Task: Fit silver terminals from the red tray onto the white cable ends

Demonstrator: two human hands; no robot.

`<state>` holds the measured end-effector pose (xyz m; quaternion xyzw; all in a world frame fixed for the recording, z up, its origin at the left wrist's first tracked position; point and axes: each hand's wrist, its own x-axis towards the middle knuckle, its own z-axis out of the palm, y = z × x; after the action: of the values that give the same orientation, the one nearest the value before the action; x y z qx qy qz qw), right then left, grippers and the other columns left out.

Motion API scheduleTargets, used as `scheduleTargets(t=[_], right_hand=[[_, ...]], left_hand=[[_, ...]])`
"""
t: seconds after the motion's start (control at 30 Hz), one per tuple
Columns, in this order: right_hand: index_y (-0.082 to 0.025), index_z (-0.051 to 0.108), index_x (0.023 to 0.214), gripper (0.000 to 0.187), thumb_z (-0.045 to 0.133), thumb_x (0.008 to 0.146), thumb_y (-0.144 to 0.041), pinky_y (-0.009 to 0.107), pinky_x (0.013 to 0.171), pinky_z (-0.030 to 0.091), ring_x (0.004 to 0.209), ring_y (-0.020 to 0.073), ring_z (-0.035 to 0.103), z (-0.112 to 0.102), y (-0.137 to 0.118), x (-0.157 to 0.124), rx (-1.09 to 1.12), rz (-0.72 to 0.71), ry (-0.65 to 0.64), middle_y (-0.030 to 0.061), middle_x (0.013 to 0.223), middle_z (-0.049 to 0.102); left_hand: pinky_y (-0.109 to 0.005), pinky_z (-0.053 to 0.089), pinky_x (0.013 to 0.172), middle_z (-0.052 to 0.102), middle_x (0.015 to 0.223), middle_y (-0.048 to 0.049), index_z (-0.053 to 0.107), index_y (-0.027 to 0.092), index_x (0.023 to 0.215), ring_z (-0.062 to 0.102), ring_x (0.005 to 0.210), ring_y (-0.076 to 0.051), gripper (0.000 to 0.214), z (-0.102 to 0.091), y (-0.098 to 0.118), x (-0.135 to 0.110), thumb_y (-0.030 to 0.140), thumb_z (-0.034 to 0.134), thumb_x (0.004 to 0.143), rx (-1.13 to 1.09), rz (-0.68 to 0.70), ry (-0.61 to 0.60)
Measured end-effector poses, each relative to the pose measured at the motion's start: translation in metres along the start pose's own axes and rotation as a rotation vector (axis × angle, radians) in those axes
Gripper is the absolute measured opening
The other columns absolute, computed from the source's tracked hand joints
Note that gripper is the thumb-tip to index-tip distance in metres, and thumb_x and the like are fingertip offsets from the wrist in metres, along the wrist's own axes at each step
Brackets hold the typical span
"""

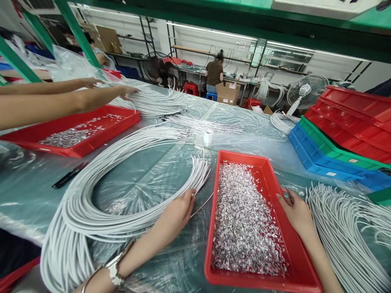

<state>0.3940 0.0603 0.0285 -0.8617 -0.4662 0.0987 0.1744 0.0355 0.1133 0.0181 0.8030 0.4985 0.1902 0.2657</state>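
left hand: here it is, left of the near red tray (pixel 301 260), the left hand (pixel 179 207) with thumb and fingertips pressed together, pinching a pale tip at the white cables (pixel 122 217).
white cables: a big looped bundle, sweeping round left of the near red tray, loose ends fanned just beside its rim.
right hand: and over at the near red tray's right rim, the right hand (pixel 295 213), fingers curled in by something small and dark; cannot tell whether they grip it.
metal pieces: heaped inside the near red tray, the shiny metal pieces (pixel 244 224), thickest along its left side.
second bundle: more cables (pixel 345 228), right of the near red tray.
white roll: the roll (pixel 208 137) stands just beyond the near red tray's far left corner.
co-worker: well left of the near red tray, a co-worker's hands (pixel 125 91) reach over another bundle.
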Motion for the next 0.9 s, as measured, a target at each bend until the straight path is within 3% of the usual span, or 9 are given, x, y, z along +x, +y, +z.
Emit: scheduleTargets(t=[0.2,0.47,0.67,0.8,0.9], right_hand=[[-0.015,0.057,0.115,0.028,0.054,0.095,-0.034,0.035,0.07,0.055,0.079,0.0167,0.065,0.007,-0.016,-0.01,0.03,-0.01,0.018,0.0053,0.101,0.065],[-0.015,0.055,0.12,0.032,0.053,0.096,-0.036,0.039,0.076,0.054,0.086,0.0189,0.066,0.009,-0.04,-0.031,-0.113,-0.045,0.044,0.0066,0.104,0.065],[-0.015,0.056,0.119,0.031,0.052,0.096,-0.035,0.039,0.076,0.055,0.084,0.0183,0.066,0.007,-0.042,-0.033,-0.165,-0.06,0.063,0.006,0.102,0.066],[-0.015,0.056,0.118,0.032,0.051,0.096,-0.037,0.039,0.076,0.054,0.083,0.0182,0.067,0.007,-0.043,-0.034,-0.19,-0.068,0.072,0.0062,0.101,0.067],[-0.012,0.057,0.119,0.034,0.048,0.097,-0.037,0.039,0.072,0.053,0.083,0.0237,0.069,0.007,-0.043,-0.034,-0.198,-0.08,0.078,0.0096,0.096,0.07]], left_hand=[[-0.024,0.044,0.058,0.049,0.068,0.0016,0.055,0.015,0.105,0.049,0.061,-0.013,0.035,-0.026,0.037,0.01,0.034,0.025,0.101,-0.382,0.117,-0.033],[-0.022,0.034,0.052,0.038,0.065,0.0045,0.053,0.017,0.094,0.038,0.057,-0.01,0.031,-0.008,0.082,0.002,0.04,0.033,0.1,-0.698,0.225,-0.157],[-0.023,0.032,0.052,0.037,0.063,0.0071,0.037,0.024,0.103,0.037,0.056,-0.011,0.012,0.003,0.09,-0.014,0.035,0.031,0.102,-0.785,0.269,-0.241],[-0.025,0.032,0.057,0.04,0.071,0.0046,0.04,0.024,0.097,0.038,0.063,-0.012,0.01,0.009,0.083,-0.021,0.031,0.034,0.102,-0.793,0.279,-0.224],[-0.025,0.032,0.06,0.043,0.075,0.0031,0.044,0.022,0.093,0.039,0.066,-0.012,0.014,0.014,0.078,-0.02,0.028,0.036,0.102,-0.803,0.287,-0.197]])
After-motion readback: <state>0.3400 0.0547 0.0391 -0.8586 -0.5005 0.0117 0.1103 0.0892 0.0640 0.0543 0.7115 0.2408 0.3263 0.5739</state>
